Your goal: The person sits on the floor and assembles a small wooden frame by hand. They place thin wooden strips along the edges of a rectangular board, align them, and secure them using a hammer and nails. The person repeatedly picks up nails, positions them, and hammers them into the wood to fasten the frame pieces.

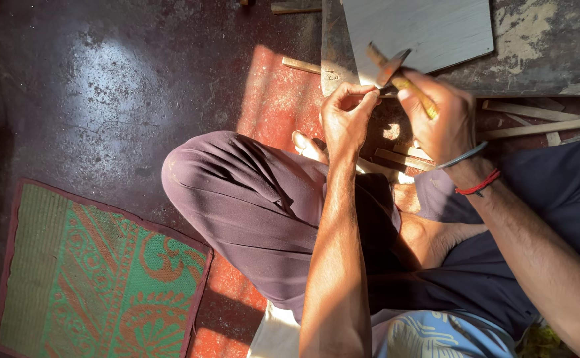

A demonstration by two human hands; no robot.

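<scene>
Single head-worn view, looking steeply down from close above the person's lap; hands sit upper centre, red floor (263,99) beyond, woven mat (98,278) lower left.

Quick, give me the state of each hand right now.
Left hand: fingers pinched shut on something too small to identify.
Right hand: closed around a hammer by its wooden handle.

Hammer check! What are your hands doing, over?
Right hand grips hammer, raised. Left hand pinches something small, hidden, at the grey board. Wood strips lie beside.
</scene>
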